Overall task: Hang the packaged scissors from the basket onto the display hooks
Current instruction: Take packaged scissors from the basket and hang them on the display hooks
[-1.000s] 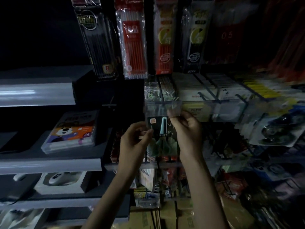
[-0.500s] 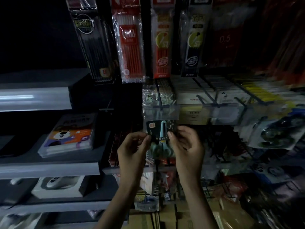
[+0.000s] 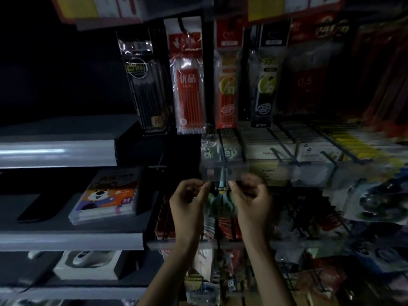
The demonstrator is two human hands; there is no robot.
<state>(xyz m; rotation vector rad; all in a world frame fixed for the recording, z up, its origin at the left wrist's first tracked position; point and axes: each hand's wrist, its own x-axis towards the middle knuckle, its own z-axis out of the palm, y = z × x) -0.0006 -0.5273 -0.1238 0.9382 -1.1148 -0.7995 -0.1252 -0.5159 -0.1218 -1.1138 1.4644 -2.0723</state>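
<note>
The packaged scissors [image 3: 220, 196] are held in front of the peg display, pinched at the upper edges by both hands: the left hand [image 3: 187, 204] grips the left edge between thumb and curled fingers, and the right hand [image 3: 254, 202] grips the right edge likewise. Against the frame of half a second ago, the pack is found higher relative to the clear label holder [image 3: 225, 173]. Then its top sat just below that strip; now the top is seen through the strip, blurred by the plastic. A second ago a right fingertip was laid on the holder itself; it is now kept lower, on the card. The view is also tilted upward, so more of the hanging pen refill packs [image 3: 189, 85] is taken in. The display hook [image 3: 222, 149] is seen as a dark rod running back above the holder, with other packets already on it. Whether the card's hanging hole is yet threaded onto the hook tip cannot be told; the tip is hidden behind the holder. It is judged that the pack is being lined up for threading and that hanging is not yet finished, since both grips are retained. The basket is not in view.
</note>
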